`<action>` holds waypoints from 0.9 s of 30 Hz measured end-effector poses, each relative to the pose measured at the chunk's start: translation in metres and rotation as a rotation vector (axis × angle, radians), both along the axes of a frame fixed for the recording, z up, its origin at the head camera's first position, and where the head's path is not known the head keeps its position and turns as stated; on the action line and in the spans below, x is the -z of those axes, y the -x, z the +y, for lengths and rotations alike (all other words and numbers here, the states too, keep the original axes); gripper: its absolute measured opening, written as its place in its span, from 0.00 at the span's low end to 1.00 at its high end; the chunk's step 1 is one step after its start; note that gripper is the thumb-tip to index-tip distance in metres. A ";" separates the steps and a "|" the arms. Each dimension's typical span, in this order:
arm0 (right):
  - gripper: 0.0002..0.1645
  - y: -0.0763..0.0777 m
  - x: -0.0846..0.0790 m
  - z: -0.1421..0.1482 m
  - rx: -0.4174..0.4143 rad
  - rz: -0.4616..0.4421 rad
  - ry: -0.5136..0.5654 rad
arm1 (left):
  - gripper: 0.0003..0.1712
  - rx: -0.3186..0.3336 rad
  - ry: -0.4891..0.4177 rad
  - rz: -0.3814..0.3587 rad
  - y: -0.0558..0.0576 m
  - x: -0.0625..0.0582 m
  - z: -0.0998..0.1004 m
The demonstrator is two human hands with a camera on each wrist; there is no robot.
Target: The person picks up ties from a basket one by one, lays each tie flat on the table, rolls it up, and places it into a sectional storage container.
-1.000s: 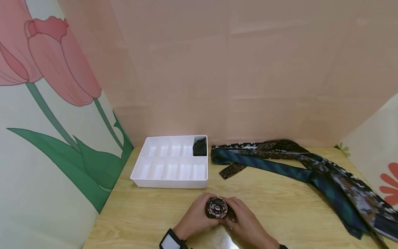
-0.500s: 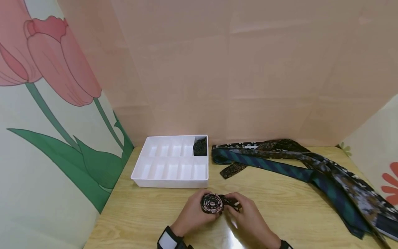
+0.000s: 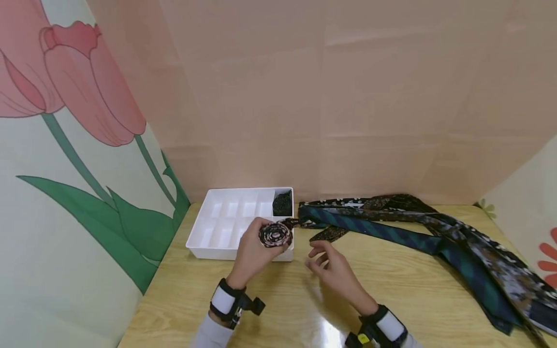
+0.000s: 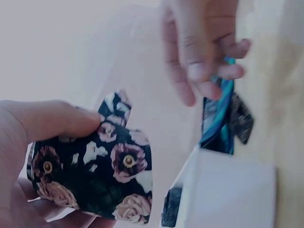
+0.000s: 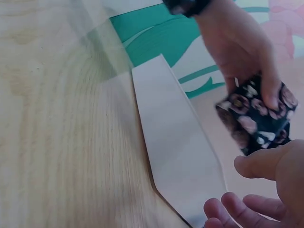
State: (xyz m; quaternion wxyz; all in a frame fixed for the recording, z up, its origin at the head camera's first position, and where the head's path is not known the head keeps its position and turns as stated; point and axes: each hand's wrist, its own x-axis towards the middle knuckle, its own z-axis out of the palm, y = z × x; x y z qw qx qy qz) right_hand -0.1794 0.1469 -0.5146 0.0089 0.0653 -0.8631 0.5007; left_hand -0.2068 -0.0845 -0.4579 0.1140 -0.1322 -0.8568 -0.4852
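My left hand (image 3: 254, 249) grips a rolled-up necktie (image 3: 275, 235), black with pink and white flowers, its coiled end facing up. Thumb and fingers wrap the roll in the left wrist view, where a short tail of the floral necktie (image 4: 92, 173) sticks out past the thumb. The roll overlaps the front right of the white divided tray (image 3: 209, 253) in the head view. My right hand (image 3: 332, 272) is off to the right of the tray, fingers loosely bent with nothing in them. A dark green rolled necktie (image 3: 282, 205) sits in the tray's back right compartment.
Several unrolled neckties lie along the right of the wooden table (image 3: 174, 309), among them a blue and green striped necktie (image 3: 391, 235) and a dark patterned necktie (image 3: 491, 261). A pink-beige backdrop (image 3: 348, 121) stands behind the tray.
The left hand has carried the rolled necktie forward and left, over the tray's front right part. The right hand has let go of its tail and moved forward, now apart from it.
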 end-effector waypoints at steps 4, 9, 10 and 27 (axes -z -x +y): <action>0.27 0.015 0.003 -0.014 -0.002 -0.029 0.001 | 0.31 -0.076 -0.049 -0.020 0.030 -0.009 -0.005; 0.28 0.031 0.007 -0.028 0.024 -0.059 -0.032 | 0.31 -0.159 -0.063 -0.020 0.067 -0.008 -0.008; 0.29 0.034 0.008 -0.031 0.025 -0.059 -0.037 | 0.31 -0.175 -0.067 -0.024 0.073 -0.006 -0.009; 0.25 0.045 0.018 -0.041 -0.002 -0.074 0.021 | 0.32 -0.252 -0.167 -0.114 0.136 0.019 -0.007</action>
